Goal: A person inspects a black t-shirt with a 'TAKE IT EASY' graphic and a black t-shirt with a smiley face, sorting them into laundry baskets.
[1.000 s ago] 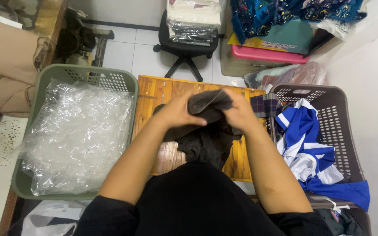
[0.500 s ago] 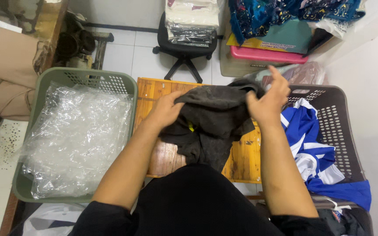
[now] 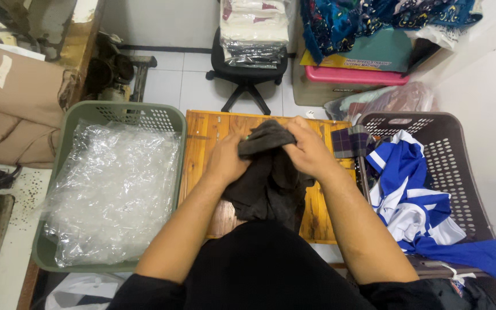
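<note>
Dark garment (image 3: 268,183) bunched in both hands over wooden table (image 3: 213,129), between baskets.

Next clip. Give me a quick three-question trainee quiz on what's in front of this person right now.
1. True or false: both hands grip the dark grey garment over the wooden table.
2. Which basket holds the clear plastic bags? A) the green basket B) the dark basket
3. What colours is the clothing in the dark basket?

Key:
1. True: the left hand and the right hand both hold it.
2. A
3. Blue and white.
</note>
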